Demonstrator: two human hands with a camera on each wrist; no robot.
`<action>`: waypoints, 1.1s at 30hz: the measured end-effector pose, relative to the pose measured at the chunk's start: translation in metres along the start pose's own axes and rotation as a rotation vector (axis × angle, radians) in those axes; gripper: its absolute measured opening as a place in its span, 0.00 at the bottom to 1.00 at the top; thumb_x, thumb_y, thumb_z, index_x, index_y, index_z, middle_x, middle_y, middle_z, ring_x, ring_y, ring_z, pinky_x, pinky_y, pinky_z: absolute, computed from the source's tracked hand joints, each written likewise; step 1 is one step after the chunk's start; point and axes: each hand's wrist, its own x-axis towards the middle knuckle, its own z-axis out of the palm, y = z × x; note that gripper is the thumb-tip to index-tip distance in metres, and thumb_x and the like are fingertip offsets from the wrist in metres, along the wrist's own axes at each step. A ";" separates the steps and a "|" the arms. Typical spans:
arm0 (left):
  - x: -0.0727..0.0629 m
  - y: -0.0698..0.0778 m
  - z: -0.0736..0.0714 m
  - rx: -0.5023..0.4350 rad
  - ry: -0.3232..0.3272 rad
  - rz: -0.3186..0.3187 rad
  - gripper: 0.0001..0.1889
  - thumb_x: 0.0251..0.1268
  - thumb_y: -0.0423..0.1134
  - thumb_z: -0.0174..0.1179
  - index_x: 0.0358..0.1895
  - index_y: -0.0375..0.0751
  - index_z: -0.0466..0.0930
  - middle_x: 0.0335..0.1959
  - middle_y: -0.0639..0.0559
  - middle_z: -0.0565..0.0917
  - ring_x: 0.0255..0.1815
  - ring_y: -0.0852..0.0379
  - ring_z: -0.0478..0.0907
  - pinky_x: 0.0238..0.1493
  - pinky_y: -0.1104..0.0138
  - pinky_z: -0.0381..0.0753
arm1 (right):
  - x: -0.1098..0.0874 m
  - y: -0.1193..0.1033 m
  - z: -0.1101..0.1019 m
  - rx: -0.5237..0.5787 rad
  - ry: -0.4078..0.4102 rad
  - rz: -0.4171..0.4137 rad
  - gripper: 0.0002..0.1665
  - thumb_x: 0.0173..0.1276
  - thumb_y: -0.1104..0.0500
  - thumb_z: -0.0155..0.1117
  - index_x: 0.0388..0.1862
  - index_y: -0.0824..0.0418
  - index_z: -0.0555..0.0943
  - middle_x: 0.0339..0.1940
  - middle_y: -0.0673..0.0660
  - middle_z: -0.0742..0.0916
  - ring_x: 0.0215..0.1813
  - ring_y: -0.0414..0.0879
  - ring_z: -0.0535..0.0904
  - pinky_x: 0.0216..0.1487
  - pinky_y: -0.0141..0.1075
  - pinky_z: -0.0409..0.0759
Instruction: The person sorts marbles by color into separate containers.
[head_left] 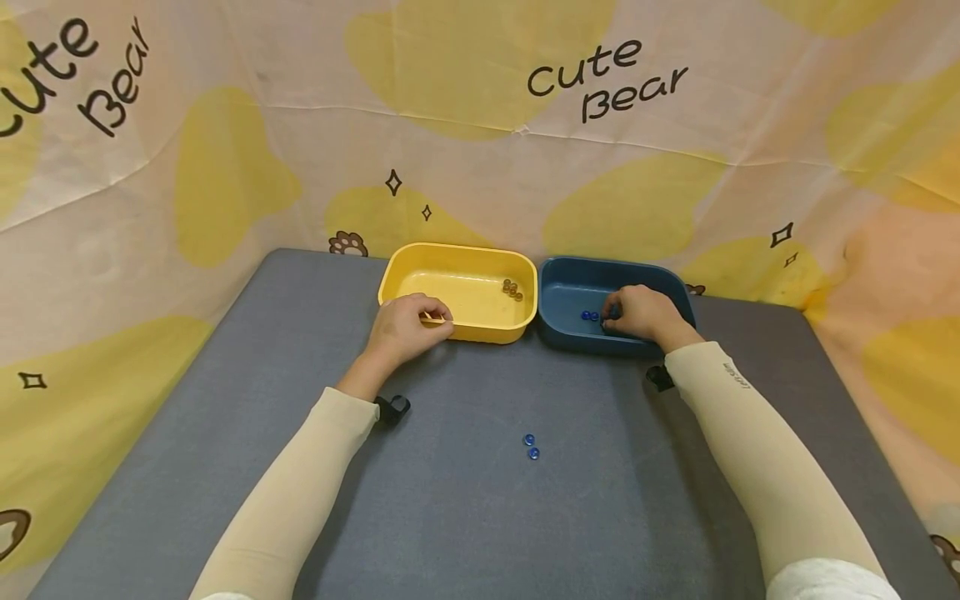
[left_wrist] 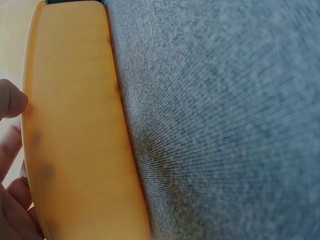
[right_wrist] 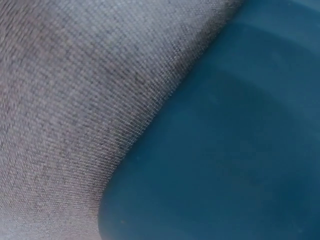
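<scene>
My left hand [head_left: 408, 325] is at the front rim of a yellow plastic bin [head_left: 491, 333], thumb on the rim and fingers bent inside it. In the left wrist view, dark patches from the fingers show through the wall of the bin. Several small brown beads [head_left: 512, 290] lie at its right end. My right hand [head_left: 637, 312] reaches over the front rim of a dark blue bin [head_left: 570, 337], fingers bent down inside it. Beside its fingertips lie small blue beads [head_left: 590, 316]; I cannot tell whether one is between the fingers. The right wrist view shows only the bin's outer wall and grey cloth.
Two more blue beads [head_left: 531, 447] lie on the grey cloth-covered table [head_left: 465, 517] in front of the bins. Both bins stand side by side at the back edge, close to a hanging printed cloth [head_left: 450, 100].
</scene>
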 end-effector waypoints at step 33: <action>0.001 0.001 0.002 0.002 -0.002 -0.003 0.05 0.54 0.48 0.61 0.28 0.56 0.84 0.31 0.59 0.83 0.34 0.60 0.77 0.40 0.64 0.74 | -0.072 -0.051 -0.014 0.085 0.194 -0.092 0.25 0.64 0.41 0.60 0.58 0.48 0.78 0.59 0.58 0.79 0.59 0.59 0.74 0.48 0.57 0.77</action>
